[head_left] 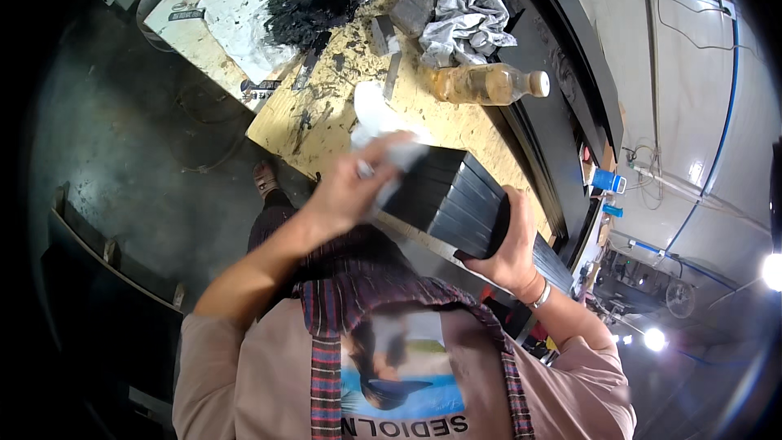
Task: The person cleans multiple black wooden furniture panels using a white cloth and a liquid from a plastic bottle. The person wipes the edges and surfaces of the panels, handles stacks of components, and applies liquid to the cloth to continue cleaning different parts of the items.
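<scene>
A stack of black, flat-faced strips or panels (468, 204), lined side by side, lies at a slant in front of my body. My right hand (513, 248) is closed round its right part, with the thumb on the near side and the fingers over the far side. Blurred by motion, my left hand (358, 179) is at the left end of the stack and grips a white cloth or paper wipe (379, 112). Part of the wipe spreads beyond the fingers over the wooden table (326, 126). Whether it touches the black surface is hard to see.
A plastic bottle with yellowish liquid (489, 84) lies on its side beyond the stack. Behind it are a crumpled grey cloth (468, 16), a dark block (413, 10) and a white sheet smeared black (236, 16). Long black panels (562, 57) line the right side.
</scene>
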Demonstrator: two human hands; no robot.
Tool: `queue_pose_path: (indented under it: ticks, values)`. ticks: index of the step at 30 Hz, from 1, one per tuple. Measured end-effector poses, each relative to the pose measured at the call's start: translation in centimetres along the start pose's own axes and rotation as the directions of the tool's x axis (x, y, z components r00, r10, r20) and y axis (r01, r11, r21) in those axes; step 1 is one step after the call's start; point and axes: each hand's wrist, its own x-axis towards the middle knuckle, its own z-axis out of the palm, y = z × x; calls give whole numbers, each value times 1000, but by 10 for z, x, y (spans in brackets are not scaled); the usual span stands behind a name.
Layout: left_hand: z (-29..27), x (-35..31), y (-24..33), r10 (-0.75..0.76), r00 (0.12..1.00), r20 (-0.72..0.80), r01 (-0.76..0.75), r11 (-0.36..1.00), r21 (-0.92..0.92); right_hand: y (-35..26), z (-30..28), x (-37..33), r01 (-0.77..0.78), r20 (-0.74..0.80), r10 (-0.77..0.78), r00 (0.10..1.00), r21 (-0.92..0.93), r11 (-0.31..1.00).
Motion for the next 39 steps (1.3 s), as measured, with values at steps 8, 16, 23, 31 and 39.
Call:
queue_pose_path:
  ticks: [8, 16, 23, 31, 39]
  values:
    - [-23, -16, -30, -87, 987, -134, 81, 995, -50, 1, 6, -1, 7, -5, -6, 1000, 23, 1000]
    - [-21, -32, -44, 129, 983, -129, -106, 980, 169, 8, 4, -5, 18, -3, -18, 1000, 30, 999]
    - [-4, -11, 4, 483, 875, 20, -447, 792, 416, 14, 6, -8, -41, 18, 39, 999, 78, 996]
    - [-4, -6, 6, 355, 935, 12, -346, 901, 263, 10, 7, -11, -55, 3, 55, 998, 112, 992]
    - [-33, -22, -28, 93, 977, -193, -9, 918, 397, 0, 5, -9, -61, -4, 61, 998, 63, 996]
